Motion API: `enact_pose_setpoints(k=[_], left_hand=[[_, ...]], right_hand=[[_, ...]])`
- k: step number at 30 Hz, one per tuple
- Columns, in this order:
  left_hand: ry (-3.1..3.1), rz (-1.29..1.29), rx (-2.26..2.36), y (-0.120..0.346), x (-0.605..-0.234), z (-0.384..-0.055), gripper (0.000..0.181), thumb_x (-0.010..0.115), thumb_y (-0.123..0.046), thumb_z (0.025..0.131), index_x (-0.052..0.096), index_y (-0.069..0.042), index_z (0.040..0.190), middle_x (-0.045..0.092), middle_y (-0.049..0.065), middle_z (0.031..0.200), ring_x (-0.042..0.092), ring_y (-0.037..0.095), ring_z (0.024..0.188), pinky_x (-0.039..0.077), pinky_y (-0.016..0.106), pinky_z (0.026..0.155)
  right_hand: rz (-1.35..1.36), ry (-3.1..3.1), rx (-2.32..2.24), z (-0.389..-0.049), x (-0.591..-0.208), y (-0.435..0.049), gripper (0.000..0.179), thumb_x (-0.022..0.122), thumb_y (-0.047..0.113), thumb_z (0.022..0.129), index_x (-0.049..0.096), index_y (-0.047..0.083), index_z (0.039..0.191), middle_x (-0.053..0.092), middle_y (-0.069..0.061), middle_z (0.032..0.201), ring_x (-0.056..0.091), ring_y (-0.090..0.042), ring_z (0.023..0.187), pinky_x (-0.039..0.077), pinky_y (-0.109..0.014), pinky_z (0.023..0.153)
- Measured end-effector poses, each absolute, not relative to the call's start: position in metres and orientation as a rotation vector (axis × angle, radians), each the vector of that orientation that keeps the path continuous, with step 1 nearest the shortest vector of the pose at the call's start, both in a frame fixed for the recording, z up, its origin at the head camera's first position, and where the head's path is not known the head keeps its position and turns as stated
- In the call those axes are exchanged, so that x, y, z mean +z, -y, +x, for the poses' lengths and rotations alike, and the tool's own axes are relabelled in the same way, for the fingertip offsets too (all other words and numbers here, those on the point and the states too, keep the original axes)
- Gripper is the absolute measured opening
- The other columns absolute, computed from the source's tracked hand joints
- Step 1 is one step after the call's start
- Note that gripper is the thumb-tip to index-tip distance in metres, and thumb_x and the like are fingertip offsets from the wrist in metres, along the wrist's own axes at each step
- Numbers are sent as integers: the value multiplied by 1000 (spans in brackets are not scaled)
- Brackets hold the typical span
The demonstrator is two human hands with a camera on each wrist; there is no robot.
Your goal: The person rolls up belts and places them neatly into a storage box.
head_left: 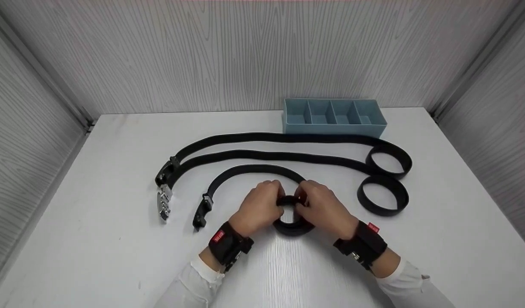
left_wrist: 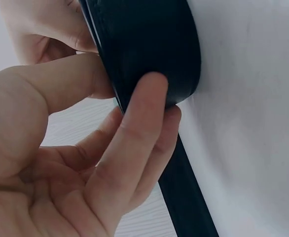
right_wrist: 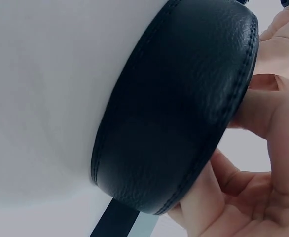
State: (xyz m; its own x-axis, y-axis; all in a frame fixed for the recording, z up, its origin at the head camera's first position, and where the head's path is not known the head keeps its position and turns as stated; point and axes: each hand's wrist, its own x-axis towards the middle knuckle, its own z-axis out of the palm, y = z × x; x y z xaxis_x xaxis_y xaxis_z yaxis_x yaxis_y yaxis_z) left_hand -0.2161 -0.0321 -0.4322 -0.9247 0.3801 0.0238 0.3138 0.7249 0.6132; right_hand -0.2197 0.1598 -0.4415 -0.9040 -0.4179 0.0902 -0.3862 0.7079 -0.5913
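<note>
Presently in hand: one black belt, smooth-faced with stitched edges, partly wound into a ring, standing on edge on the white tabletop at front centre. Left hand pinches the ring's wall, digits inside and out; right hand pinches it likewise from the opposite side. An uncoiled strap arcs away behind the hands to a buckle at left; its join with the ring is hidden by the right hand.

Handling, as judged: light; springy along its length, stiff across its width; not fragile; surface perhaps a little slippery, so turns may slide and spread if released. Best hold: thumb and fingers across all layers, near the outer turn. Buckle probably the heaviest part, liable to drag.

Adjacent stock: far belt and middle belt, each with buckle at left and a looped end at right. Blue-grey four-compartment tray, just behind the far belt.

Edges and room: back wall limits the far side; the middle belt crosses behind the work. Open surface at left beyond the buckles, and at front right below the loops. Front table edge out of view.
</note>
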Motion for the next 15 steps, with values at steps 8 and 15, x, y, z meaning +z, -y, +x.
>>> enact_pose_setpoints(k=[8, 15], left_hand=[[-2861, 657, 960, 31, -434, -217, 20, 70, 8, 80, 72, -4, 95, 69, 5, 87, 59, 16, 79, 51, 36, 71], [-2805, 601, 1005, 33, -434, -217, 19, 75, 2, 79, 68, -4, 96, 66, 3, 85, 58, 16, 76, 49, 33, 67]], right_hand=[[-745, -2874, -973, -219, -441, -158, 13, 75, -1, 85, 69, 6, 94, 64, -3, 90, 59, -14, 79, 51, -30, 67], [-755, -2885, -965, -218, -443, -159, 14, 75, -2, 84, 65, 8, 86, 61, -2, 85, 58, -14, 76, 50, -30, 64]])
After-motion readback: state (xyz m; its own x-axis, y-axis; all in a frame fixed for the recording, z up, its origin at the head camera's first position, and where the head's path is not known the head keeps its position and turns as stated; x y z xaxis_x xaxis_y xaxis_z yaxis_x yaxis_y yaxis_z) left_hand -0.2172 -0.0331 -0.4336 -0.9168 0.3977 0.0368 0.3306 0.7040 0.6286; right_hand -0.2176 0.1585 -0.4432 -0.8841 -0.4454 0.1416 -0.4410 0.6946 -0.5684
